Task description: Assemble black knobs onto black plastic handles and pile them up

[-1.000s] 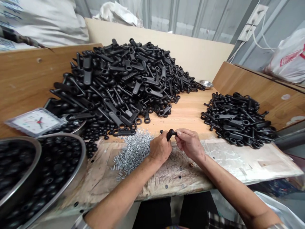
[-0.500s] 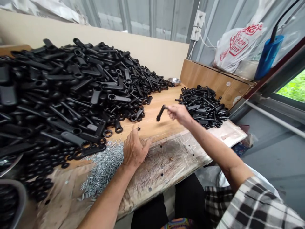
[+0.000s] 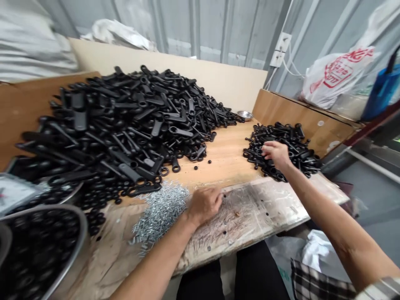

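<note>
My left hand rests on the bench's near edge with its fingers curled under; whatever they hold, if anything, is hidden. Beside it on the left lies a heap of small silver pins. My right hand is over the smaller pile of black crank handles, its fingers bent together. I cannot make out a separate part in them against the black pile. A large heap of loose black crank handles with ring ends spreads across the left and back of the bench.
A metal basin of black knobs stands at the near left. Loose black knobs lie beside it. A small metal bowl sits at the back. A wooden board borders the right side, with a printed plastic bag above it.
My right hand has carried a black crank handle right to the smaller pile, where it no longer shows apart. My left hand has drawn back and curled its fingers. The view has shifted left.
</note>
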Tool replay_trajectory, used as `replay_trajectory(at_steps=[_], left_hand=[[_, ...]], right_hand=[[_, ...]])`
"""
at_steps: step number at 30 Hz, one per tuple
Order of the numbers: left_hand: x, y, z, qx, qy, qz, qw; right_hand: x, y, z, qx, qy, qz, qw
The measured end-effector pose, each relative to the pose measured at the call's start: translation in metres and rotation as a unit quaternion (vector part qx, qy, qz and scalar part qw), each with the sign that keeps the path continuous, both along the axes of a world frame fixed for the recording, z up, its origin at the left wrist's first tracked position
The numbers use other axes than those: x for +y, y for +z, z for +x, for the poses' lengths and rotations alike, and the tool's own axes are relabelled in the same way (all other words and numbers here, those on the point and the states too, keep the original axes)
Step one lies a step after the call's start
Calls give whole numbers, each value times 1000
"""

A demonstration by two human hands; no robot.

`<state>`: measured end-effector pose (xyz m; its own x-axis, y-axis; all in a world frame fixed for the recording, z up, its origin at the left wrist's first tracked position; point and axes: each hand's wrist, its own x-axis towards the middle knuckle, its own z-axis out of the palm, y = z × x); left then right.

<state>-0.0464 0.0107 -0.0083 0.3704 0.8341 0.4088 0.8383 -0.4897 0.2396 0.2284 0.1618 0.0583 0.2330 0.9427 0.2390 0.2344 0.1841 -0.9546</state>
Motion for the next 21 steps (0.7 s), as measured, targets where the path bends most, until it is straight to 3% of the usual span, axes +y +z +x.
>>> replay_trajectory(at_steps=[2, 3, 7, 10, 13, 17, 21], left_hand=[[-2, -1, 2, 22, -47, -1, 999], [-2, -2, 2, 26, -55, 9, 998], [-2, -2, -1, 30, -47, 62, 997], [-1, -2, -3, 30, -42, 82, 995], [1, -2, -3, 32, -41, 71, 996], [3, -5, -2, 33, -34, 35, 998], [5, -6, 0, 34, -38, 17, 999]], right_hand=[[-7, -17, -43, -138, 108, 0, 984], [-8, -22, -64, -225, 157, 9, 962], [-10, -26, -137, -515, 248, 32, 820], [-10, -25, -169, -603, 274, 0, 749], [-14, -29, -180, -626, 277, -11, 729], [-20, -34, -174, -641, 275, -7, 716], [-28, -28, -177, -569, 302, 34, 764]])
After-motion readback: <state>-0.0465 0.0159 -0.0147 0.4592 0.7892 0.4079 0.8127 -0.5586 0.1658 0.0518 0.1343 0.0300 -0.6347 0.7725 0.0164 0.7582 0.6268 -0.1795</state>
